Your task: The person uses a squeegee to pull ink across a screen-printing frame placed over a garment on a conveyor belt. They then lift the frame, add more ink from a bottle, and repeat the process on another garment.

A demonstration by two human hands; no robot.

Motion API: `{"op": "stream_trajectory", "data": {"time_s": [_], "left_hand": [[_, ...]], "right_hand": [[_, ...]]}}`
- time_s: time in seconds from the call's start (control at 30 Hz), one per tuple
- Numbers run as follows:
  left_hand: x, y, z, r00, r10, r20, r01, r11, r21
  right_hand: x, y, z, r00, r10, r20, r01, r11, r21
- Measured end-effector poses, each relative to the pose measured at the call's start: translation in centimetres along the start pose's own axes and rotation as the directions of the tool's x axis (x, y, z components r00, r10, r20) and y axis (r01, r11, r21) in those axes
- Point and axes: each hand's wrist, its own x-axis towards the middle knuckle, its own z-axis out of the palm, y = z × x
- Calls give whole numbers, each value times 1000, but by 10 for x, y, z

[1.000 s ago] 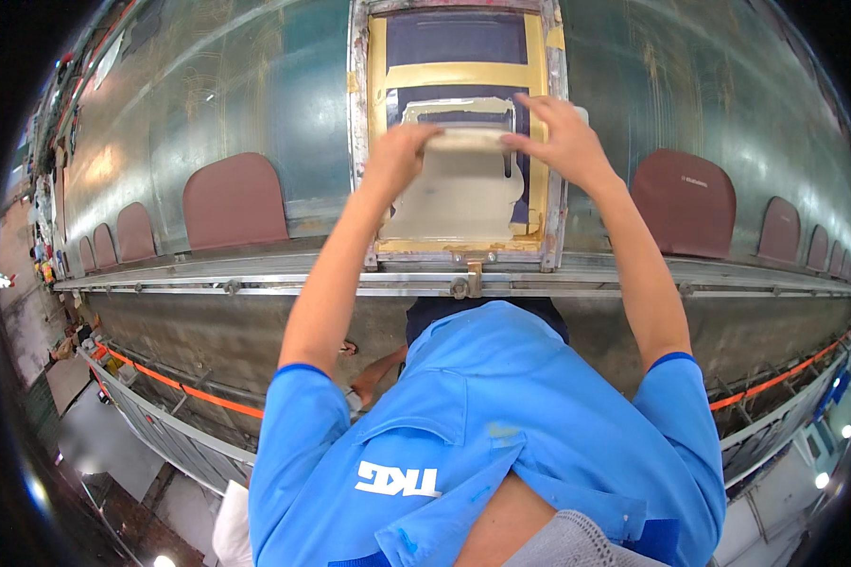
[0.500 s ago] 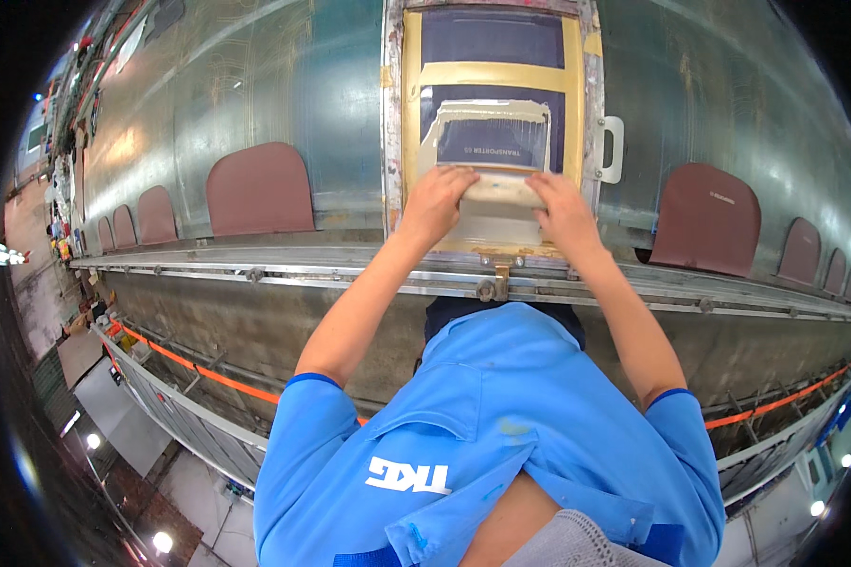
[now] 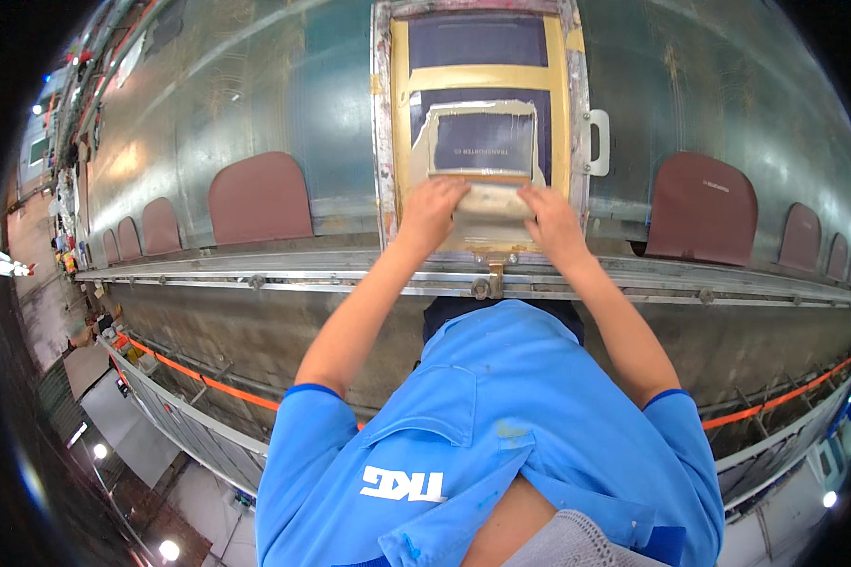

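Both my hands grip a wide, pale-handled squeegee point(image 3: 494, 200) lying across a printing screen point(image 3: 384, 123). My left hand point(image 3: 433, 213) is closed round its left end, and my right hand point(image 3: 550, 219) round its right end. Along the far side of the squeegee runs a brownish edge against the mesh. Beyond it, a smear of pale grey ink point(image 3: 432, 142) rims a dark purple mesh area point(image 3: 482, 142) with small lettering. Yellow tape point(image 3: 477, 77) borders and crosses the mesh. The underside of the screen is hidden.
A white handle point(image 3: 598, 143) sticks out from the screen's right side. Maroon rounded panels point(image 3: 260, 198) lie in a row on the long metal table point(image 3: 350, 113), on both sides. A metal rail point(image 3: 350, 283) with a clamp point(image 3: 496, 276) runs along the near edge.
The squeegee and both hands have come slightly nearer to me along the screen. My view has tilted a little, so the screen appears farther left. Both hands keep their grip.
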Motion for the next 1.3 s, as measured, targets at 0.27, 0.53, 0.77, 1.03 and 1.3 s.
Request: {"op": "stream_trajectory", "data": {"time_s": [0.27,0.53,0.77,1.03,1.3], "left_hand": [[-22,11,4,998,-61,23,63,994,-90],[-55,20,10,997,-45,-68,39,996,-84],[-68,42,-42,985,-132,-112,124,989,-77],[-68,70,-66,977,-208,-46,205,976,-67],[-59,72,-77,969,-248,-3,248,969,-8]], "right_hand": [[62,120,-49,775,368,-514,-300,930,212],[100,108,-56,671,301,-677,-310,944,113],[105,53,-73,694,301,-654,-204,953,222],[95,27,-90,675,244,-696,-17,949,316],[101,21,-93,705,449,-549,-181,863,472]]}}
